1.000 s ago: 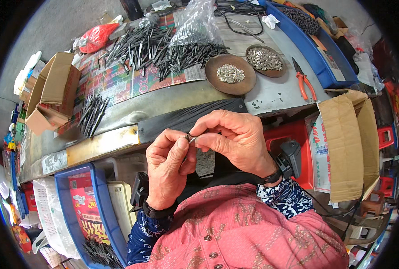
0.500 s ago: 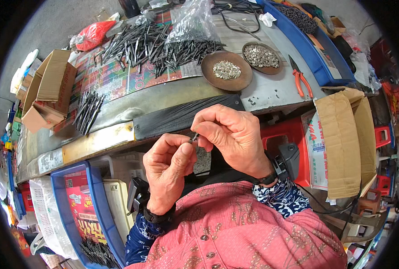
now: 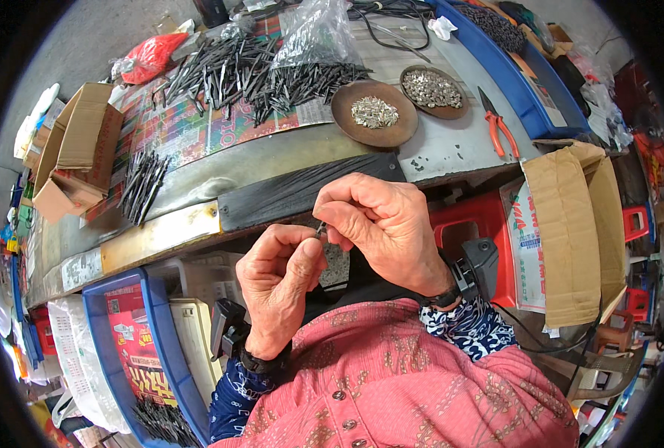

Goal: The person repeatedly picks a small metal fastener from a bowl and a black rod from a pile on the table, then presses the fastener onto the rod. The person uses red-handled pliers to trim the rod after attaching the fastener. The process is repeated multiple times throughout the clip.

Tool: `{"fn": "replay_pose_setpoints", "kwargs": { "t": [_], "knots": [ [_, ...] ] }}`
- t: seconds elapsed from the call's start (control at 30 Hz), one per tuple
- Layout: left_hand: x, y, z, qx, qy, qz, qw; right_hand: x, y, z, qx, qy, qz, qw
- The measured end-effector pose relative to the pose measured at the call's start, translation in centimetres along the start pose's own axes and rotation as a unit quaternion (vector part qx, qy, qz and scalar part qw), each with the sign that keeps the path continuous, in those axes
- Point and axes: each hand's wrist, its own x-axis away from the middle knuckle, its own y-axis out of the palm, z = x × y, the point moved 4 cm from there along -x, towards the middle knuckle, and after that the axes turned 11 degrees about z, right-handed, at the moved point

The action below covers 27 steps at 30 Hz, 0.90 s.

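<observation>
Spanning two thumb-and-forefinger pinches, a tiny, dark, metallic-looking piece [image 3: 321, 228] is held by the bare left hand [image 3: 282, 270] and bare right hand [image 3: 384, 228] near the pink patterned shirt [image 3: 399, 366]. Mostly hidden, it is judged light, stiff and best gripped by its ends.

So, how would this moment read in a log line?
left hand: pinching small piece | right hand: pinching same piece | bench: pliers, round dish of silvery bits

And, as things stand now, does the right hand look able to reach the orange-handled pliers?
Probably yes: the pliers lie uncovered on the table, ahead and right of the right hand. But it seems to pinch a small piece, which may need releasing first.
</observation>
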Motion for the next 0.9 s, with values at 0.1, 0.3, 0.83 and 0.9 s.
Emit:
{"fn": "replay_pose_setpoints", "kwargs": {
  "t": [0.1, 0.3, 0.83, 0.9],
  "knots": [
    [0.1, 0.0, 0.0, -0.025, 0.011, 0.007, 1.0, -0.1, 0.0, 0.0, 0.008, -0.046, -0.007, 0.999],
    [-0.2, -0.1, 0.2, -0.059, 0.053, 0.015, 0.997, 0.3, 0.5, 0.2, 0.034, -0.106, 0.026, 0.993],
    [-1.8, 0.5, 0.1, -0.098, 0.036, 0.0, 0.995, 0.0, -3.2, 1.0, 0.037, -0.021, 0.065, 0.997],
    [-2.3, 0.5, 0.4, -0.092, 0.06, 0.004, 0.994, -0.9, -6.0, 1.2, 0.165, -0.059, 0.106, 0.979]
  ]
}}
